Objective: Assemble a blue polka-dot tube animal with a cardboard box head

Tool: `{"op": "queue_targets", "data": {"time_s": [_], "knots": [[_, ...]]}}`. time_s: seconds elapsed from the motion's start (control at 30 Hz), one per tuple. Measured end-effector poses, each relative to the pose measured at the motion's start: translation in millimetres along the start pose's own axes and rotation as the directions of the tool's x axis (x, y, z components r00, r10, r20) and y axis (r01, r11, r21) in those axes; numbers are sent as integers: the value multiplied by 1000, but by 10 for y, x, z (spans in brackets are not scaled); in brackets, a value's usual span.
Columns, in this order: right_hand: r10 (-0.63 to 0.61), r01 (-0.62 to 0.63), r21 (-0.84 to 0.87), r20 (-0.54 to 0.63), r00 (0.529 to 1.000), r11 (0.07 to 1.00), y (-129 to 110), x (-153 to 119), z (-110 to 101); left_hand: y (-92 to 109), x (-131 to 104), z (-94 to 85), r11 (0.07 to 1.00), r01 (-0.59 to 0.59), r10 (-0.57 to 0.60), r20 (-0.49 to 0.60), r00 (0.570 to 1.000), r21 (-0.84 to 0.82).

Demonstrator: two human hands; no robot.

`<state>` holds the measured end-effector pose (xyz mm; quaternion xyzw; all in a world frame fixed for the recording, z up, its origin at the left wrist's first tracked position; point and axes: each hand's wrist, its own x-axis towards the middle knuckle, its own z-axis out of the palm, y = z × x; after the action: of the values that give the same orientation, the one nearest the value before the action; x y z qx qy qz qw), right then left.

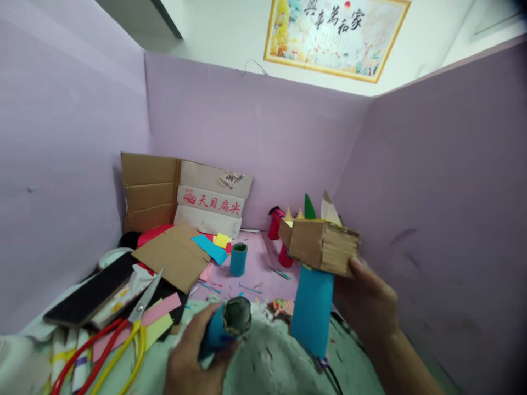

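Note:
My left hand (201,351) is wrapped round a blue cardboard tube (237,317), tilted so that its hollow end faces up. In my right hand (366,304) is a block-shaped cardboard piece (307,242), its near side showing stacked cardboard layers. A green pointed piece (309,207) and a pale pointed piece (328,208) stick up from its top. Just under the block is a blue paper piece (313,310); I cannot tell how it is joined. Another blue tube (238,259) stands upright farther back, between the hands. The tube and the block are apart.
Red-and-yellow-handled scissors (135,321) lie at the left beside a black phone-like slab (93,288), markers (80,356) and paper strips. Behind them are a flat cardboard sheet (175,258) and an opened carton (209,197). Red tubes (274,225) stand behind the block. Purple panels (255,126) enclose three sides.

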<state>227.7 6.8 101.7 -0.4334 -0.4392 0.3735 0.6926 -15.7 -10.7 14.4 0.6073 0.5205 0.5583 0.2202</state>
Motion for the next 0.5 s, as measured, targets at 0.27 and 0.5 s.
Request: {"op": "queue_targets", "data": {"time_s": [0.27, 0.5], "knots": [[226, -230, 52, 77, 971, 972, 503, -663, -419, 181, 56, -98, 732, -648, 593, 273, 758, 210], [123, -134, 33, 223, 967, 990, 443, -691, -286, 170, -8, -103, 695, -636, 556, 309, 771, 336]]}}
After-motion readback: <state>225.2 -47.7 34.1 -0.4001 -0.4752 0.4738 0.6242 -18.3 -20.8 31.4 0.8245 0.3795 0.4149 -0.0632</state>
